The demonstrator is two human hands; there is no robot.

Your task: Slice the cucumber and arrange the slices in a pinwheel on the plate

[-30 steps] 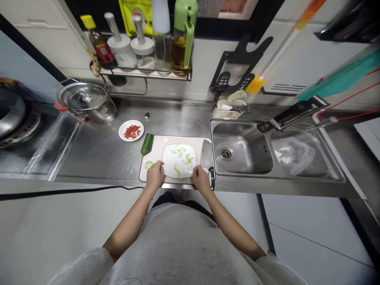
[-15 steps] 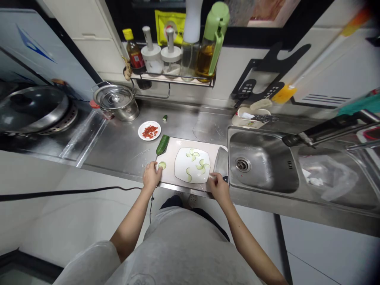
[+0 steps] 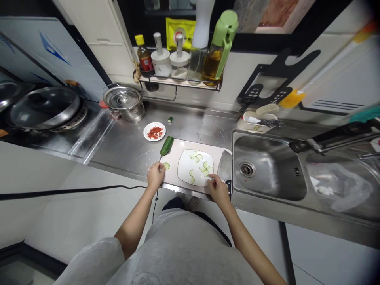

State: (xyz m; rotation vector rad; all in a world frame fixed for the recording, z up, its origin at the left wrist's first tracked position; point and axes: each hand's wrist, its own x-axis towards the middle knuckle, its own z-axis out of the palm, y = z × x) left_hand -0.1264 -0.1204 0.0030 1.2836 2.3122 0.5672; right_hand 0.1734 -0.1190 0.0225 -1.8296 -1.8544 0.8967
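Observation:
A white square plate (image 3: 185,170) with several thin cucumber slices (image 3: 203,167) lies on a pale cutting board (image 3: 177,154). My left hand (image 3: 155,175) rests at the board's near left corner, fingers curled at a pile of cucumber slices (image 3: 166,166). My right hand (image 3: 218,189) touches the plate's near right edge, fingers curled. A cucumber half (image 3: 166,145) lies at the board's far left corner. A cleaver (image 3: 225,167) lies flat on the board's right side.
A small dish of red bits (image 3: 154,131) and a cucumber end (image 3: 170,119) lie behind the board. A lidded steel pot (image 3: 124,102) and a stove with a wok (image 3: 44,107) stand left. A double sink (image 3: 267,170) is right, a condiment rack (image 3: 181,59) behind.
My view has swung left and pulled back. My left hand slid from the plate's left edge to the slice pile at the board's corner. My right hand stays at the plate's right edge.

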